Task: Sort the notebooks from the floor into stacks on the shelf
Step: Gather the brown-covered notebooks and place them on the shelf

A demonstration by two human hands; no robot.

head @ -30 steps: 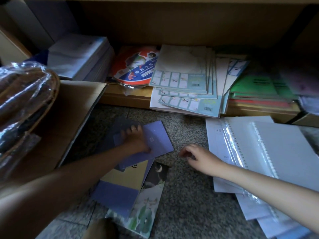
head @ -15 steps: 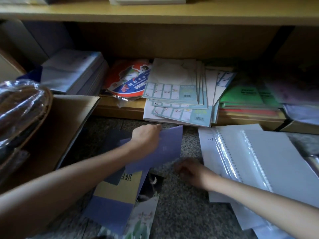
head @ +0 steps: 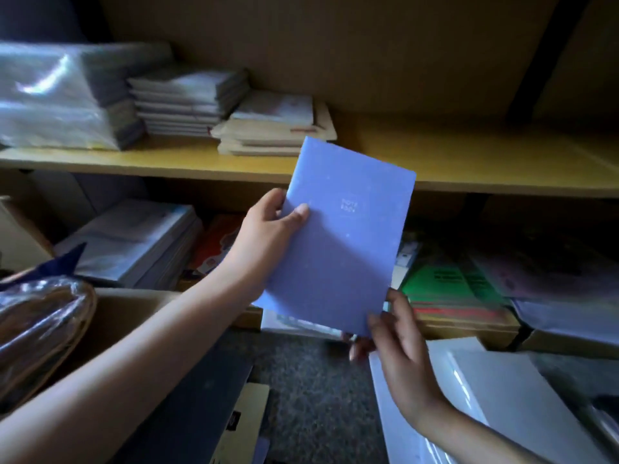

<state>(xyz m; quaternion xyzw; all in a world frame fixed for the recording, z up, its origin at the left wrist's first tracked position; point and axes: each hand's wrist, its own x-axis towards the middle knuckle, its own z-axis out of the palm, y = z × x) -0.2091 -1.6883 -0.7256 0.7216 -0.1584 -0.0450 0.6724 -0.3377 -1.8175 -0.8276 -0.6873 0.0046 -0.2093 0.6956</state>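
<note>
Your purple notebook (head: 338, 236) is up in the air, right in front of the front edge of the shelf (head: 469, 162), with its cover facing you. Its long axis runs bottom to top and the top end leans a bit to the right, so the upper corner sits over the shelf board and the lower end hangs in front of the lower compartment. Your left hand (head: 264, 236) grips the left edge about halfway up, thumb flat across the cover and the fingers tucked behind where you can't see them. Your right hand (head: 398, 346) is curled round the bottom right corner and pinches it, though that hand is blurry and exactly where the fingertips land is hard to call. There's some small pale lettering on the cover, too soft to read. On the shelf board behind, a tan stack (head: 268, 135) sits just beside a grey-white stack (head: 187, 102), with a plastic-wrapped bundle (head: 53, 98) further left, all smeared. The notebook hides part of the lower compartment; green notebooks (head: 435, 283) peek out to its right. Down on the floor (head: 311, 380) a dark notebook (head: 194, 413) is cut off by the bottom edge and partly under your left arm.
</note>
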